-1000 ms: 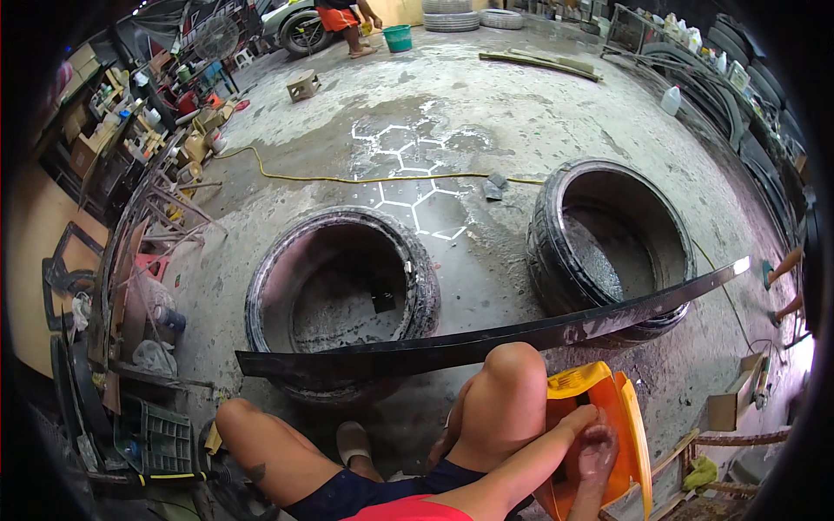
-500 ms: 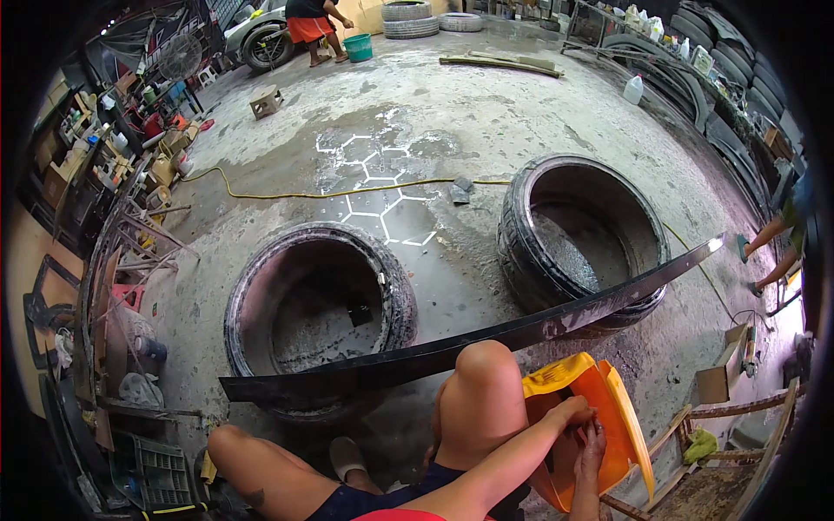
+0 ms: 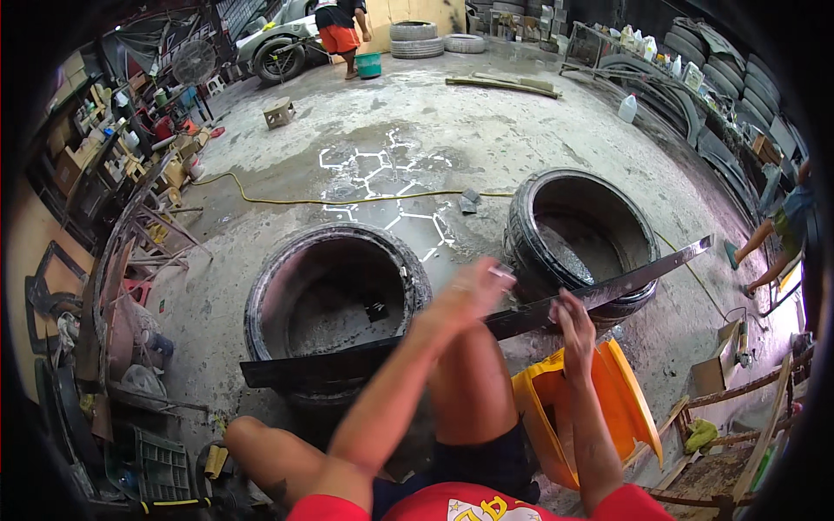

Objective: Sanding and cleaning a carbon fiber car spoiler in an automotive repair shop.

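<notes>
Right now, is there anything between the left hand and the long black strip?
Nothing visible does. The left hand, blurred, is raised just above the long black strip, which lies across the person's knee; the right hand already rests on it.

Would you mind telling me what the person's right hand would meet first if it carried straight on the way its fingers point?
The right hand already touches the long dark strip lying across the knee. Straight on past it, the fingers would most likely meet the right-hand tyre, though depth is hard to judge in this fisheye view.
</notes>
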The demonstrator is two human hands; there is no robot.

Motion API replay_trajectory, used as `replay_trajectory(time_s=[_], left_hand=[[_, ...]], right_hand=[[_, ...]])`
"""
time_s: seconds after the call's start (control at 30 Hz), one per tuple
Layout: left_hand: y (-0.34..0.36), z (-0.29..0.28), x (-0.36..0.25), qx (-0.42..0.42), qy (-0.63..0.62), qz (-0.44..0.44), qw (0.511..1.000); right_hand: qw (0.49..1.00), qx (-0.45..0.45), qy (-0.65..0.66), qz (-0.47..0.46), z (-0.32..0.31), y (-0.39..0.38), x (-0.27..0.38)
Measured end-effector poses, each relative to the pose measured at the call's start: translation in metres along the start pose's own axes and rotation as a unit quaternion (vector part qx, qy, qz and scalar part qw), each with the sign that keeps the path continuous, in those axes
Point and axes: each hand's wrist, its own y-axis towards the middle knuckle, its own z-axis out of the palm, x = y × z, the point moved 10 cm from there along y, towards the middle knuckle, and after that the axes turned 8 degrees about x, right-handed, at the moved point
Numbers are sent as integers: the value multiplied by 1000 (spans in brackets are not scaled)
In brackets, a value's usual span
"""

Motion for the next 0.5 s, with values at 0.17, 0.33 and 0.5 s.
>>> replay_trajectory(time_s=[0.17,0.33,0.5], left_hand=[[-142,-136,113,-110,293,-67,947],[-257,-144,173,-157,-45,-208,964],[-308,-123,179,-177,-279,-134,934]], right_hand=[[987,122,-100,-34,137,90,51],[936,352,-16,19,323,22,14],[884,452,73,95,427,-86,-4]])
